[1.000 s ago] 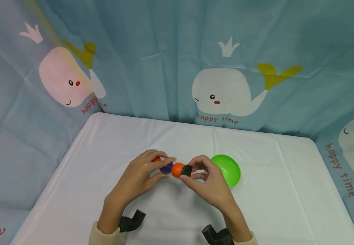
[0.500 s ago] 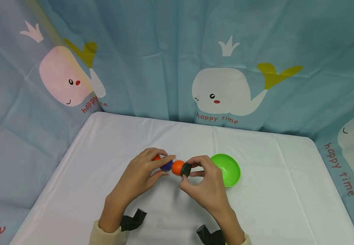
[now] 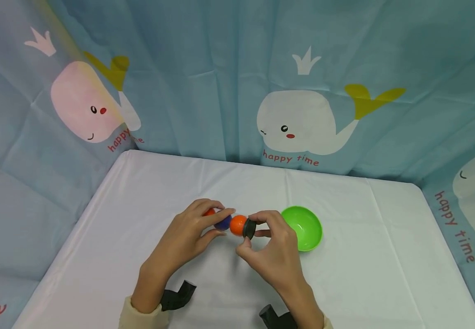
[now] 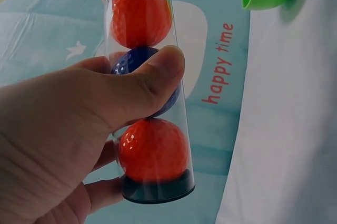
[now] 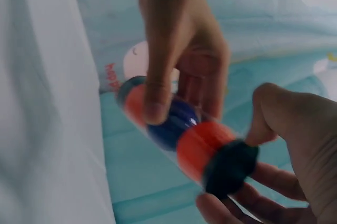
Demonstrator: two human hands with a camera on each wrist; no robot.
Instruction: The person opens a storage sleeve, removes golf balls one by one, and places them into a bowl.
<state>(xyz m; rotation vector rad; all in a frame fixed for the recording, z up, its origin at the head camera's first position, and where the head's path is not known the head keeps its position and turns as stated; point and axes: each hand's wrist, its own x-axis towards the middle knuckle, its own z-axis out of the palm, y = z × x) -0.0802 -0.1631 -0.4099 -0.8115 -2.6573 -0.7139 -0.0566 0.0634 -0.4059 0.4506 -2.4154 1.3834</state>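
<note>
My left hand [image 3: 188, 233] grips a clear plastic tube [image 4: 182, 111] around its middle, thumb lying across the near side. Inside are dimpled balls like golf balls in a row: an orange ball [image 4: 141, 18], a blue ball [image 4: 131, 58] partly behind the thumb, and another orange ball [image 4: 154, 150]. A black cap [image 4: 158, 190] closes the end near my left fingers. At the opposite end, my right hand [image 3: 276, 251] pinches the other black cap [image 5: 231, 169] between thumb and fingers. In the head view the tube is held level above the white table.
A green bowl [image 3: 315, 230] stands on the white tablecloth [image 3: 369, 256], just beyond my right hand and partly hidden by it. Blue curtains [image 3: 196, 114] with whale prints border the table's back and sides. A black wrist camera mount [image 3: 178, 297] sits on my left wrist.
My right wrist and forearm have swung left, turning the hand at the cap, and its thumb has shifted slightly left. The left hand and the tube have hardly moved.
</note>
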